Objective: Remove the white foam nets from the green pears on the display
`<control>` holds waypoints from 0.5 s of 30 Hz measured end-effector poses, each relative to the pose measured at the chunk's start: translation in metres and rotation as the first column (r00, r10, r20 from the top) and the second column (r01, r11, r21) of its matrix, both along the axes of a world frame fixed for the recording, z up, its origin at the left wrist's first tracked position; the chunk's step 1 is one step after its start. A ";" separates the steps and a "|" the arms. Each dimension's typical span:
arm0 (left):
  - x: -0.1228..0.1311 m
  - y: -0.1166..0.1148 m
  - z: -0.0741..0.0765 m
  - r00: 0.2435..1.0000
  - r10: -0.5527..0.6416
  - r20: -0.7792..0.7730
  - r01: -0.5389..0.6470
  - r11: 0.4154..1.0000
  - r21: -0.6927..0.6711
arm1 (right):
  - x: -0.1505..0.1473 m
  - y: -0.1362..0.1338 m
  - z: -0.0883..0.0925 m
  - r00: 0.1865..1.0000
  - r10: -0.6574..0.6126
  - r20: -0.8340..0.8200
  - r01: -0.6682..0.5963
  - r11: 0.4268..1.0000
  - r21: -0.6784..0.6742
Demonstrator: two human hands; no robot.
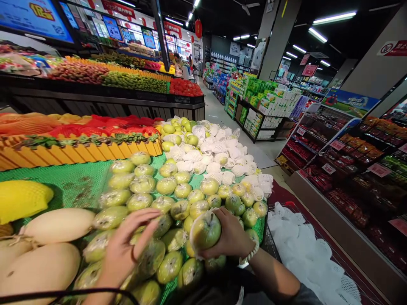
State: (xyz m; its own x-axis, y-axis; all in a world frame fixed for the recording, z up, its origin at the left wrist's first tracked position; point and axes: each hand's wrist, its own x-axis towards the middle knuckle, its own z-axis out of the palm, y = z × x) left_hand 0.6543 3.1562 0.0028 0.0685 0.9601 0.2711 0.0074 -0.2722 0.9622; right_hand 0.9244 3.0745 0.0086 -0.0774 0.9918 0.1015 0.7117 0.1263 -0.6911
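Observation:
My right hand, with a beaded bracelet at its wrist, is wrapped round a green pear with white foam net at its edge. It holds the fruit over the display, stem side facing up. To the left, my left hand hovers above the wrapped green fruits, its fingers curved and apart with nothing between them. Many of the fruits lie in clear film on a green mat. Behind them are more fruits in white foam nets.
Large pale melons and a yellow-netted fruit lie at the left. A yellow picket divider runs behind. White foam nets fill a wire cart at the right. Shelves stand beyond.

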 end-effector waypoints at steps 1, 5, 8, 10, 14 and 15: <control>0.007 -0.006 -0.001 0.996 -0.057 -0.063 0.057 0.998 0.008 | -0.004 0.003 -0.001 0.999 -0.004 0.051 0.004 1.000 -0.011; 0.049 -0.022 -0.004 0.932 -0.332 -0.147 0.312 0.939 -0.146 | -0.012 0.007 -0.008 0.991 -0.049 0.127 0.043 0.998 0.050; 0.075 -0.028 -0.019 0.963 -0.269 0.008 0.259 0.919 -0.296 | -0.018 0.002 -0.010 0.995 -0.074 0.063 0.069 0.995 0.077; 0.083 -0.031 -0.035 0.964 -0.177 0.199 0.248 0.871 -0.425 | -0.023 -0.001 -0.009 0.998 -0.056 -0.016 0.057 0.995 0.081; 0.076 -0.026 -0.059 0.844 0.133 0.520 0.316 0.660 -0.682 | -0.025 -0.008 -0.012 0.990 -0.035 -0.135 0.053 0.990 0.131; 0.070 -0.018 -0.059 0.801 0.205 0.562 0.325 0.640 -0.696 | -0.022 -0.011 -0.014 0.986 -0.070 -0.150 0.094 0.983 0.156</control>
State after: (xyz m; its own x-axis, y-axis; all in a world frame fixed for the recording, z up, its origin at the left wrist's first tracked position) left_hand 0.7239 3.1382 -0.0559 0.2303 0.8296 -0.5086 -0.5658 0.5394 0.6236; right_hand 0.9025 3.0640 -0.0052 0.0307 0.9635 0.2658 0.6191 0.1904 -0.7619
